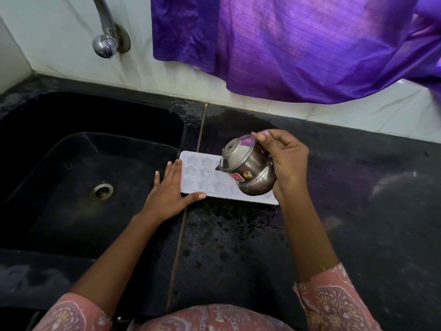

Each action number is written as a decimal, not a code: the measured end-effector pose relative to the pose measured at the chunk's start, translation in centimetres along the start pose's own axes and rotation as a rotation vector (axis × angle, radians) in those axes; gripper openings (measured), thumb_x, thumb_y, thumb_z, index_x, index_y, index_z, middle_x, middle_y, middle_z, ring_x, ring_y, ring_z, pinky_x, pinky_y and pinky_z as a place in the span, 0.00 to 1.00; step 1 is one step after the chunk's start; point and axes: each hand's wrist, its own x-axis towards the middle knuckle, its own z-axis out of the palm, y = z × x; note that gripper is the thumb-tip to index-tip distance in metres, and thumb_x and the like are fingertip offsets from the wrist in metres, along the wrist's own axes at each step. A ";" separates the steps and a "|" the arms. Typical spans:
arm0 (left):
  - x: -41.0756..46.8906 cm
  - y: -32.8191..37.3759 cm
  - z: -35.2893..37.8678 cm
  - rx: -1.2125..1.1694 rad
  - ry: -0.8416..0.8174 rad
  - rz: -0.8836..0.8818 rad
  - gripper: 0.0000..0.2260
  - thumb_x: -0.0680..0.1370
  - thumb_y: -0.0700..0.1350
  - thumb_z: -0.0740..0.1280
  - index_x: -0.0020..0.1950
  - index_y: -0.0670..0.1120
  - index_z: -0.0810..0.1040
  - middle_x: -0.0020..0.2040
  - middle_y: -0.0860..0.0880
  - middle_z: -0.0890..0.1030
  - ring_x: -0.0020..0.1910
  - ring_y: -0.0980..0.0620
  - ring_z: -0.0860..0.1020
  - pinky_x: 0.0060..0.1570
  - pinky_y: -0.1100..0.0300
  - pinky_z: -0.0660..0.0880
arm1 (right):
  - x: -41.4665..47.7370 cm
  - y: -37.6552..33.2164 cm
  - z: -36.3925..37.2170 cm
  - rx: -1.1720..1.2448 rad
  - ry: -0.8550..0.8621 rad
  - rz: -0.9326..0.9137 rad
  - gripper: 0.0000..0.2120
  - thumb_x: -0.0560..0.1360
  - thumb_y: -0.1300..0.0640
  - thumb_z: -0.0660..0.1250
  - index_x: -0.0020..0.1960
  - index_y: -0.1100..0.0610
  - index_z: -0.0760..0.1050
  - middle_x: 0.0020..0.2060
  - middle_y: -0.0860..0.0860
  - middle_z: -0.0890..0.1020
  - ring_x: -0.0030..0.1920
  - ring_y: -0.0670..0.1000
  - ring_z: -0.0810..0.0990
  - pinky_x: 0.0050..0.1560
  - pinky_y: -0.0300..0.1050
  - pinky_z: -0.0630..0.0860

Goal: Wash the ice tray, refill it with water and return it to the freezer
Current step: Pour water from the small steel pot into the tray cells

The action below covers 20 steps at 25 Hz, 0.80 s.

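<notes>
A white ice tray [202, 174] with star-shaped cells lies flat on the black counter, just right of the sink. My left hand [170, 191] rests against the tray's left end, fingers spread, thumb along its front edge. My right hand [285, 158] grips a small steel kettle [245, 169] by its back and holds it tilted over the tray's right half, spout pointing down toward the cells. The kettle hides the tray's right part. I cannot tell whether water is flowing.
A black sink [78, 168] with a metal drain [101, 191] fills the left. A chrome tap [105, 41] hangs on the tiled wall above it. A purple curtain [298, 46] drapes over the back wall. The wet black counter [358, 199] stretches right.
</notes>
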 end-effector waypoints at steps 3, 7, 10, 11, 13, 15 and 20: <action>0.0 0.0 0.0 -0.007 0.006 0.002 0.53 0.62 0.75 0.54 0.77 0.46 0.41 0.78 0.49 0.45 0.76 0.55 0.40 0.70 0.53 0.34 | -0.1 0.0 0.5 -0.042 -0.028 -0.019 0.06 0.67 0.67 0.72 0.39 0.57 0.78 0.29 0.43 0.83 0.33 0.39 0.80 0.37 0.31 0.74; 0.0 0.1 0.0 -0.016 0.007 0.008 0.53 0.62 0.74 0.54 0.77 0.45 0.41 0.78 0.49 0.45 0.76 0.55 0.40 0.71 0.52 0.34 | 0.0 -0.1 0.8 -0.078 -0.048 -0.038 0.07 0.67 0.67 0.73 0.38 0.56 0.78 0.29 0.43 0.83 0.32 0.40 0.80 0.37 0.31 0.75; -0.1 0.2 -0.1 -0.020 0.006 0.008 0.53 0.63 0.74 0.54 0.77 0.45 0.41 0.78 0.49 0.45 0.76 0.55 0.40 0.71 0.52 0.34 | 0.0 -0.2 1.0 -0.081 -0.056 -0.044 0.07 0.67 0.66 0.73 0.37 0.56 0.79 0.29 0.44 0.83 0.33 0.41 0.80 0.37 0.33 0.76; -0.1 0.2 -0.1 -0.020 0.005 0.007 0.52 0.64 0.73 0.55 0.77 0.45 0.41 0.78 0.49 0.45 0.76 0.55 0.39 0.71 0.52 0.34 | 0.0 -0.3 1.0 -0.083 -0.060 -0.049 0.07 0.67 0.66 0.73 0.37 0.55 0.79 0.29 0.44 0.83 0.33 0.41 0.80 0.37 0.33 0.76; -0.2 0.2 -0.1 -0.022 0.003 0.004 0.50 0.66 0.72 0.57 0.77 0.45 0.41 0.78 0.49 0.45 0.76 0.55 0.39 0.71 0.52 0.34 | 0.0 -0.4 1.1 -0.089 -0.067 -0.057 0.07 0.67 0.66 0.73 0.37 0.55 0.79 0.29 0.43 0.83 0.33 0.41 0.80 0.37 0.32 0.76; -0.2 0.2 0.0 -0.021 0.005 0.001 0.49 0.68 0.70 0.60 0.77 0.45 0.41 0.78 0.49 0.45 0.76 0.55 0.39 0.71 0.53 0.34 | 0.0 -0.5 1.2 -0.095 -0.071 -0.062 0.07 0.67 0.66 0.73 0.37 0.55 0.79 0.29 0.43 0.83 0.32 0.40 0.80 0.37 0.32 0.75; -0.1 0.2 0.0 -0.020 0.010 -0.001 0.48 0.70 0.68 0.61 0.77 0.45 0.40 0.78 0.49 0.45 0.76 0.55 0.39 0.70 0.53 0.34 | 0.2 -0.7 1.3 -0.100 -0.072 -0.071 0.08 0.66 0.66 0.74 0.37 0.54 0.79 0.29 0.44 0.83 0.33 0.41 0.80 0.37 0.33 0.75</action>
